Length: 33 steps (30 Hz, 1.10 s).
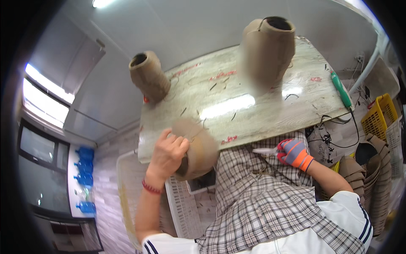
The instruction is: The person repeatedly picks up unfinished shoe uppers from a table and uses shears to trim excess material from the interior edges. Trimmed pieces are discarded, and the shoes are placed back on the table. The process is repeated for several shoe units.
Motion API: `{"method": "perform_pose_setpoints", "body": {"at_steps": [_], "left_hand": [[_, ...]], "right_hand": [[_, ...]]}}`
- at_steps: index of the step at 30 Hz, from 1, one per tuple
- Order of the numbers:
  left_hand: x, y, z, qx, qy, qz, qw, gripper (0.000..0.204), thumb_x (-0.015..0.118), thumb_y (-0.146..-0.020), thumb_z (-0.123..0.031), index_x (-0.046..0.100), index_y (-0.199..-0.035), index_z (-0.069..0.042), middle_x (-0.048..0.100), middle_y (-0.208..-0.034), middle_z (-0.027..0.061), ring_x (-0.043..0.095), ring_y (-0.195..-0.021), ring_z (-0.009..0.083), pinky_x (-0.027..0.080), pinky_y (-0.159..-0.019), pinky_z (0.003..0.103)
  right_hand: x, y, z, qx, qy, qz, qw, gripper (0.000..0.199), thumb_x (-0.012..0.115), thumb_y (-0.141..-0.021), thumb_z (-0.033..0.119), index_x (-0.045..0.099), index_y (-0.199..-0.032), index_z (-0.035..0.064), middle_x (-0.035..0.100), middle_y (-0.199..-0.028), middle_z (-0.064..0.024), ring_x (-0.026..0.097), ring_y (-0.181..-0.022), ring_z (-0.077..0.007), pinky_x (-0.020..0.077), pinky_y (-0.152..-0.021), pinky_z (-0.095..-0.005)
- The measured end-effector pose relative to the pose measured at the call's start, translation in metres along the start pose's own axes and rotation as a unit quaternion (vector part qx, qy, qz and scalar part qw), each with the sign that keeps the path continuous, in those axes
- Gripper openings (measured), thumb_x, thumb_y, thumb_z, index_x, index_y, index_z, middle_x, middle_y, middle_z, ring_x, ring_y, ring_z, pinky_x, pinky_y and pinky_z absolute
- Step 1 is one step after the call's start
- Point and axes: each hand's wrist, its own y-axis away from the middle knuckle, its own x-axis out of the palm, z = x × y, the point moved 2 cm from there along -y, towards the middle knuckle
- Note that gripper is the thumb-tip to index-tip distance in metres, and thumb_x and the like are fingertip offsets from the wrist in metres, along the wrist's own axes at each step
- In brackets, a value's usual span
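Observation:
My bare left hand (pixel 168 150), a red bead bracelet on its wrist, is closed on the rim of a tan, hollow, tube-like shell (pixel 198 146). The shell is tilted at the table's near edge and smeared by motion; its dark opening faces down toward me. My right hand (pixel 294 153), in a grey, orange and pink glove, is held low over my checked apron (pixel 258 203). Its fingers are closed around a pale, blade-like tool (pixel 265 151), too blurred to name more exactly. The two hands are well apart.
On the scuffed table (pixel 190 97) stand a smaller tan shell (pixel 154 80) and a larger one (pixel 268 55). A green corded hand tool (pixel 341 89) lies along the right edge. White basket (pixel 185 207) below left; yellow crate (pixel 382 114) and stacked tan shells (pixel 376 182) at right.

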Motion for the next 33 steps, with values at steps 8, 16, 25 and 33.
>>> {"method": "perform_pose_setpoints", "body": {"at_steps": [8,16,25,33], "left_hand": [[-0.120,-0.305,0.033,0.199,-0.079,-0.235,0.948,0.017,0.053,-0.085,-0.008,0.068,-0.092,-0.011,0.070,-0.086,0.0127,0.066,-0.081,0.0348,0.053,-0.076,0.043],[-0.015,-0.490,-0.036,0.224,-0.035,-0.050,0.973,0.018,0.050,-0.088,-0.012,0.067,-0.095,-0.015,0.068,-0.109,0.0062,0.065,-0.103,0.0290,0.053,-0.089,0.039],[-0.002,-0.481,0.012,0.024,0.472,0.049,0.880,0.049,0.050,-0.096,-0.031,0.054,-0.141,-0.012,0.054,-0.141,0.0117,0.052,-0.129,0.0220,0.039,-0.110,0.036],[0.058,-0.213,0.265,-0.440,-0.205,-0.048,0.873,0.081,0.069,-0.082,-0.051,0.044,-0.146,-0.008,0.034,-0.157,0.0158,0.016,-0.152,0.0332,0.014,-0.116,0.064]], "right_hand": [[-0.002,0.005,-0.020,0.008,-0.062,-0.055,0.997,0.029,0.080,-0.073,0.034,0.070,-0.088,0.0110,0.072,-0.085,-0.0097,0.069,-0.081,-0.0310,0.0552,-0.073,-0.0412],[-0.004,0.006,-0.020,0.001,-0.131,-0.053,0.990,0.029,0.080,-0.073,0.035,0.071,-0.088,0.0116,0.072,-0.085,-0.0083,0.069,-0.079,-0.0278,0.0558,-0.071,-0.0388],[-0.007,-0.002,-0.027,0.034,-0.107,-0.031,0.993,0.027,0.080,-0.073,0.034,0.071,-0.088,0.0132,0.073,-0.083,-0.0059,0.069,-0.078,-0.0281,0.0552,-0.070,-0.0386],[-0.005,-0.009,-0.019,0.037,-0.073,-0.020,0.996,0.027,0.080,-0.072,0.033,0.071,-0.086,0.0124,0.073,-0.083,-0.0064,0.070,-0.080,-0.0277,0.0555,-0.070,-0.0390]]}}
